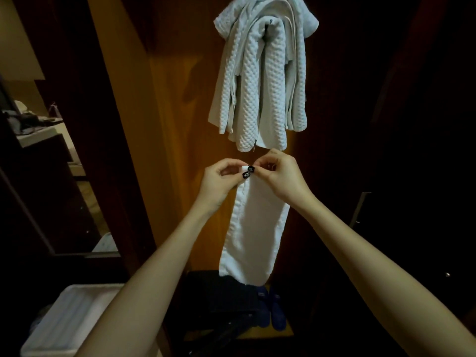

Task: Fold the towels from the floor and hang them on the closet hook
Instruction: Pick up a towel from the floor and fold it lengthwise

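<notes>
Dim warm light, orange-brown wooden closet panel [164, 124], dark door [391, 112] with metal handle [362, 207] at right, blue slippers [273, 313] below.

Mid-frame, the left hand [221, 180] and right hand [279, 176] meet, both pinching the top edge of a white towel [255, 228] that hangs straight down between the forearms. Above it, several waffle-textured towels [260, 81] hang from a hook [270, 21] on the wooden closet panel [180, 124]. Blue slippers [273, 313] lie at lower centre.

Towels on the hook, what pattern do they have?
The hanging towels show a pale, bumpy waffle weave; head view.
</notes>
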{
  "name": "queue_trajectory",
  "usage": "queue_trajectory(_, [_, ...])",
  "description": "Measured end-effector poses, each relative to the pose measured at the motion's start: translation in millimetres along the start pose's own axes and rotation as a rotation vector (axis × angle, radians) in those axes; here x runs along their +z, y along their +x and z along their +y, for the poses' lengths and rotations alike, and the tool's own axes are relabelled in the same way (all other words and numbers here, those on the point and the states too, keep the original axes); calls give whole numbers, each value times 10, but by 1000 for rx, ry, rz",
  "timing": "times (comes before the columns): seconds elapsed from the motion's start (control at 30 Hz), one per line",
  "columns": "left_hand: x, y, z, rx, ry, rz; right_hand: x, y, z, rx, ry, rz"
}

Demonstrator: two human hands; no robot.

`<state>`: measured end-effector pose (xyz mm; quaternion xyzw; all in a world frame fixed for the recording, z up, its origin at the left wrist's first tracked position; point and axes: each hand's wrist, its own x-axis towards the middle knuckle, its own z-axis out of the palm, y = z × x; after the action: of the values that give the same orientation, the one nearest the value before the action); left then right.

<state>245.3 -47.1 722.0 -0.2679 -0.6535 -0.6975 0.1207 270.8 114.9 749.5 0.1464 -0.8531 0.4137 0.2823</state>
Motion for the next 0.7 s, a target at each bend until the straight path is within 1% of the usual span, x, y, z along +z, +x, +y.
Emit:
queue_trajectory(0.13, [-9, 18, -9, -3, 16, 45, -62, 0, 14, 14, -24, -84])
queue_trajectory(0.23, [-78, 57, -16, -43, -39, 107, -161, -43, 51, 35, -89, -188])
queue_trajectory(0.3, [-139, 76, -21, -38, -54, 150, -206, -109, 66, 52, -95, -249])
queue_trajectory(0.53, [-177, 43, -77, 5, 64, 164, -316, -247, 24, 65, -28, -377])
queue_trajectory(0.6, [-194, 29, -97, 25, 111, 164, -365, -228, 30, 65, -72, -378])
queue_trajectory(0.7, [-214, -2, -85, 46, 136, 199, -439, -200, 59, 56, -144, -292])
